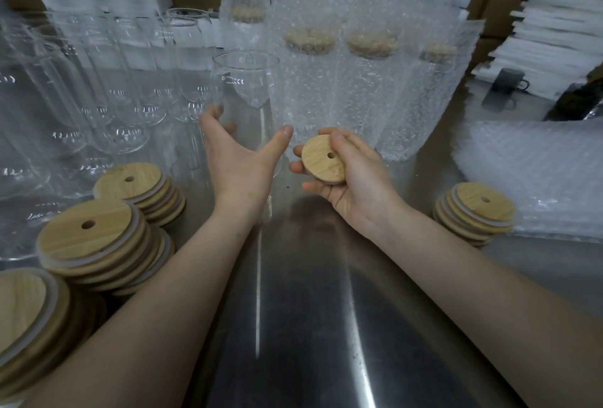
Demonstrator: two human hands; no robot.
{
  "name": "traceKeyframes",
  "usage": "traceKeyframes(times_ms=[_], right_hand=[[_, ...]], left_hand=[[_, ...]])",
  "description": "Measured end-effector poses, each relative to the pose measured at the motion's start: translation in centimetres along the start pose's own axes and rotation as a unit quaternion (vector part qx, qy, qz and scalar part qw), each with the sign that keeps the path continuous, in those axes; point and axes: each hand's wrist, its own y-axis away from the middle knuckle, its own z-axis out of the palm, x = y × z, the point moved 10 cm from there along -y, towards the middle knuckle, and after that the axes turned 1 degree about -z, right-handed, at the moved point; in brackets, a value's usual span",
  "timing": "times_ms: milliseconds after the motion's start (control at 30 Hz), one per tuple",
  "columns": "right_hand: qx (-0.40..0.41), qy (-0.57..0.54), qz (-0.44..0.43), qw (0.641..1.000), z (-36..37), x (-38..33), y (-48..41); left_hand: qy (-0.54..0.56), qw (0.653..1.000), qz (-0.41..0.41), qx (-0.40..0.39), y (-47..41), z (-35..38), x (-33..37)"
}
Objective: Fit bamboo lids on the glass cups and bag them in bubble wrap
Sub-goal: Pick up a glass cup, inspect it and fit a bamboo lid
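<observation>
A clear glass cup [247,81] stands upright on the steel table [310,309] at the centre. My left hand [239,159] wraps its lower part, thumb on the right side and fingers curled round the left and back, blurred. Just to the right, my right hand [346,176] grips a round bamboo lid [321,161] with a small centre hole, tilted towards me. The lid is apart from the cup and well below its rim.
Stacks of bamboo lids lie at the left [94,238] and right [479,208]. Several bare glass cups [137,81] crowd the back left. Lidded cups in bubble wrap [368,88] stand behind. Flat bubble-wrap bags [535,172] lie at right.
</observation>
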Motion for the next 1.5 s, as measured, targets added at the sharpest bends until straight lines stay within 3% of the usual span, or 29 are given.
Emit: traceKeyframes(times_ms=[267,400,700,1100,1500], right_hand=[[-0.015,-0.144,0.092,0.985,0.8,1.5,-0.1],[-0.061,-0.184,0.091,0.977,1.7,0.8,0.1],[-0.058,-0.079,0.027,0.995,1.1,-0.1,0.0],[-0.001,0.059,0.042,0.997,-0.3,0.2,0.2],[-0.014,-0.035,0.048,0.998,0.2,0.5,0.3]], left_hand=[[-0.004,1.000,0.001,0.002,-0.2,0.0,0.0],[-0.001,1.000,-0.001,0.000,-0.2,0.0,-0.1],[0.001,1.000,0.001,0.000,0.0,0.0,0.0],[0.004,1.000,-0.002,0.026,0.0,-0.7,-0.1],[0.003,0.999,-0.003,0.041,-0.1,-0.9,-0.3]])
